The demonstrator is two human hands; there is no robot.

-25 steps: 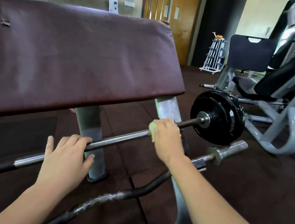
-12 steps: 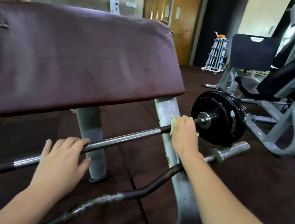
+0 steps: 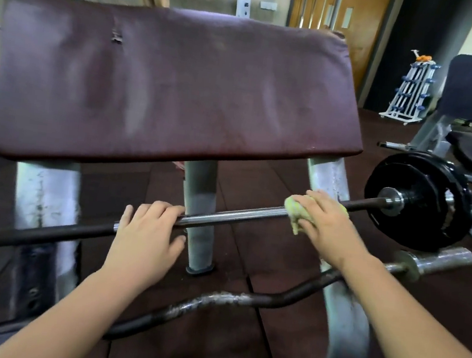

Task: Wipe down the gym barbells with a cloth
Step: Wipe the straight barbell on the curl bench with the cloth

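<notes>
Barbell [image 3: 239,216] lies across the rack under the maroon pad [image 3: 165,88], with a black plate [image 3: 420,200] on its right end. The left hand [image 3: 146,236] curls over the chrome middle, steadying it. The right hand [image 3: 326,224] clamps a yellow cloth [image 3: 294,212] onto the shaft. It would be best to wrap the cloth fully and twist while sliding. I can't tell whether it reaches underneath.

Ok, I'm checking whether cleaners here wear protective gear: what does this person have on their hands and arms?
Nothing that shows. The left hand and right hand are bare: no gloves, no rings on the fingers in view. The left forearm and right forearm are uncovered to the picture's lower edge: no sleeves, watch or wristband.
</notes>
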